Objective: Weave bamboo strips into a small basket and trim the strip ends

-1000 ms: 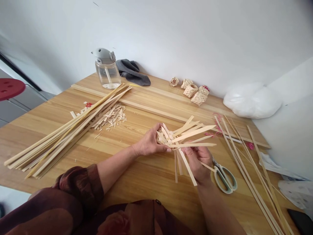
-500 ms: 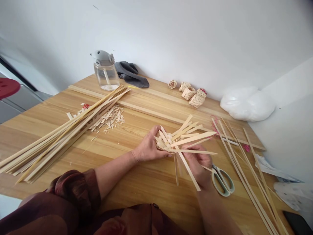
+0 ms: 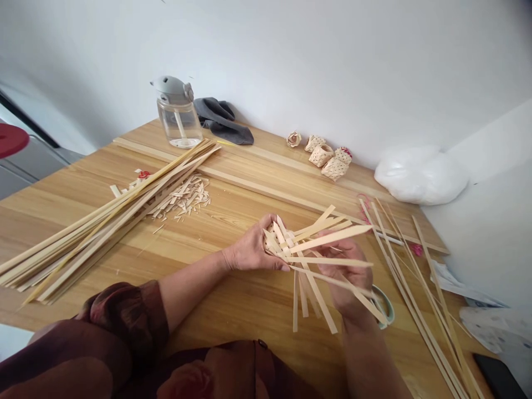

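My left hand point(image 3: 253, 244) is wrapped round a small basket point(image 3: 272, 238) woven from pale flat strips, holding it above the table. Loose strip ends point(image 3: 328, 239) fan out of the weave to the right and downward. My right hand point(image 3: 344, 266) is behind and among these ends, its fingers bent around some of the strips; exactly which ones it pinches is partly hidden. Beneath the right wrist, scissors point(image 3: 386, 307) with pale green handles lie mostly covered.
Long strips lie in a bundle point(image 3: 124, 216) at left, beside cut scraps point(image 3: 187, 197), and more strips point(image 3: 409, 288) lie at right. A water jug point(image 3: 179, 119), dark cloth point(image 3: 224, 121), small woven pieces point(image 3: 322, 155), a white plastic bag point(image 3: 419, 174) and a phone point(image 3: 499, 374) surround the work.
My right hand has moved up and slightly right among the strip ends, now covering more of the scissors. Several ends have spread further apart. The left hand keeps its hold.
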`<state>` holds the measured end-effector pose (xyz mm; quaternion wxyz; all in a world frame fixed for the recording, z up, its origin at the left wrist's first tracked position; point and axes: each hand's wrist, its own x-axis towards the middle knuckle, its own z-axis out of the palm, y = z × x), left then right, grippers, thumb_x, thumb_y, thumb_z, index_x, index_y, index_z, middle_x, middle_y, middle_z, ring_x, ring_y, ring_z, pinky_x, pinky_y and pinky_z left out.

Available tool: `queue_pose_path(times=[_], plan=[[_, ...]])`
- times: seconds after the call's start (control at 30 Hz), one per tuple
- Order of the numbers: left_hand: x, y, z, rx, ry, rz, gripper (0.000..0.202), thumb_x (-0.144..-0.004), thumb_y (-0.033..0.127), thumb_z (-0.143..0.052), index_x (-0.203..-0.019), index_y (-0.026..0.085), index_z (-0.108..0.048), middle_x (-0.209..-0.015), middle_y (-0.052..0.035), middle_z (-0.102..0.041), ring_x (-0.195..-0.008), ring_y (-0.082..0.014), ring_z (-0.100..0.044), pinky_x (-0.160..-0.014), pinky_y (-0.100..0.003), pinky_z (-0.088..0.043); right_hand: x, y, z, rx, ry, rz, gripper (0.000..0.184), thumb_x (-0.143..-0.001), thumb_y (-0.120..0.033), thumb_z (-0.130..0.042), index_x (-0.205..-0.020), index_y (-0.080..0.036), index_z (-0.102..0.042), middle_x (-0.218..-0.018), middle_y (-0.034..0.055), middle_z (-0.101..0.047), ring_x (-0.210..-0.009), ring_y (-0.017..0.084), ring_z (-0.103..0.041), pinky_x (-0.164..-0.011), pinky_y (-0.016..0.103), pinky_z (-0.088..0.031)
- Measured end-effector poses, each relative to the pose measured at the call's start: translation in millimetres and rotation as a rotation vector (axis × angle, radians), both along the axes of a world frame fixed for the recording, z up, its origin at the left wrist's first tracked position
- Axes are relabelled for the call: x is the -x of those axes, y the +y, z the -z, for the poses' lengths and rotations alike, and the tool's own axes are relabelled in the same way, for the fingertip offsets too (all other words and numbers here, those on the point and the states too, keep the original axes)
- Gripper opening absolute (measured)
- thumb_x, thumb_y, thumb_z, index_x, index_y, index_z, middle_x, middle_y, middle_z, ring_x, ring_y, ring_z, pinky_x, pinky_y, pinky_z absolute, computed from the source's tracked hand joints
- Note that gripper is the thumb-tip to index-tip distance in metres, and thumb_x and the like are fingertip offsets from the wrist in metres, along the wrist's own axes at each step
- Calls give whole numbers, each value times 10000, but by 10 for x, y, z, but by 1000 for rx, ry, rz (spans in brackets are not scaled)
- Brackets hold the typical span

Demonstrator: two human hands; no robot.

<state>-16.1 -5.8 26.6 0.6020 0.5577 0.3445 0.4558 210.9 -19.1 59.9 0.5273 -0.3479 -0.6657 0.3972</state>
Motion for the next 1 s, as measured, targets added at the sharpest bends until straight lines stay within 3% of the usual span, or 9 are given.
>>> queue_pose_path(times=[0.17,0.3,0.37,0.47,0.57,0.67,0.77,0.9,1.0], plan=[[-4,-20,0,-5,11,40,791,-551,344,-993,-1133,196,-478,-962,-17,-613,-802,-137,-592,-681,-244,-489,4,10,-18,-143,55,197,82,-944,-302,-692,-929,-260,-761,-915,50,-722,-916,238,-685,-882,435,-558],[-11,-2,-5,65,-87,80,798,-530,313,-996,-1118,198,-469,-931,-6,-616,-790,-138,-603,-671,-244,-491,-28,-39,-107,-181,50,47,81,-907,-348,-726,-931,-271,-735,-988,64,-721,-993,277,-673,-941,482,-539],[-2,19,-1,76,-117,88,795,-525,306,-995,-1113,193,-472,-912,-1,-618,-771,-129,-591,-660,-241,-486,-53,-69,-145,-88,59,-90,184,-897,-437,-741,-982,-279,-703,-1019,75,-720,-1063,310,-679,-958,509,-546],[19,48,13,84,-129,79,793,-520,310,-997,-1111,187,-483,-897,2,-622,-758,-119,-576,-654,-234,-478,-98,-71,-176,-11,33,-260,473,-820,-688,-738,-1050,-276,-711,-1027,93,-701,-1103,349,-663,-991,542,-543],[27,55,28,107,-147,79,800,-507,300,-1001,-1107,186,-484,-907,2,-629,-767,-116,-582,-666,-234,-485,-144,-24,-200,37,90,-407,768,-745,-912,-592,-1129,-266,-752,-1066,111,-711,-1019,352,-673,-996,557,-543],[19,44,34,121,-160,104,812,-501,289,-1005,-1111,187,-478,-898,9,-633,-760,-113,-586,-666,-235,-491,-192,18,-243,175,169,-478,951,-740,-998,-419,-1169,-231,-783,-1080,137,-742,-1045,376,-687,-1059,544,-506],[11,33,30,121,-164,118,806,-500,286,-1006,-1104,188,-482,-880,20,-628,-747,-109,-583,-662,-235,-488,-246,36,-282,284,171,-498,971,-737,-1001,-411,-1148,-220,-816,-1092,151,-771,-1089,401,-694,-1114,541,-465],[19,40,22,97,-173,113,808,-489,269,-1008,-1097,186,-482,-886,26,-616,-733,-99,-571,-647,-226,-474,-302,46,-298,298,143,-575,952,-778,-983,-365,-1128,-232,-834,-1083,150,-793,-1056,403,-718,-1072,573,-496],[33,55,34,79,-153,107,830,-490,269,-1009,-1122,187,-475,-894,24,-619,-739,-103,-573,-647,-227,-475,-306,16,-314,245,-19,-570,608,-906,-742,-573,-1155,-246,-821,-1119,128,-799,-1094,364,-724,-1049,512,-526]])
